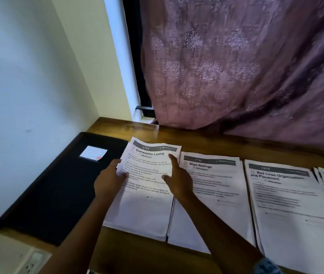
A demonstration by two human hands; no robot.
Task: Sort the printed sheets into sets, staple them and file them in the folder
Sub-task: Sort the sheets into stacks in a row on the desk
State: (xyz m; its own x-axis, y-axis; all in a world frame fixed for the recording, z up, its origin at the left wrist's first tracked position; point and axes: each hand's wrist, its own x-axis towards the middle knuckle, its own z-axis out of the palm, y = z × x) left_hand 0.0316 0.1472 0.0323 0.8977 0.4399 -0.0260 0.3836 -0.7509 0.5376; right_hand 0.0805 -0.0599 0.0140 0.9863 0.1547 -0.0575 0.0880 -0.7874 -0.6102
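Left hand (108, 179) pinches the Dishwasher Loading set (151, 162), right hand (178, 181) flat, fingers spread; square edges before stapling.

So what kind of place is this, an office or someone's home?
Probably a room in a home, though that's a guess: a wooden desk tucked into a corner, a patterned purple curtain hanging behind it, and a folder and sheets laid out on it.

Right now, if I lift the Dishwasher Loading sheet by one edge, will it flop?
Probably flop: the Dishwasher Loading sheet curls where the left hand pinches its edge. Likely light, being thin paper. It may slide on the stack beneath.
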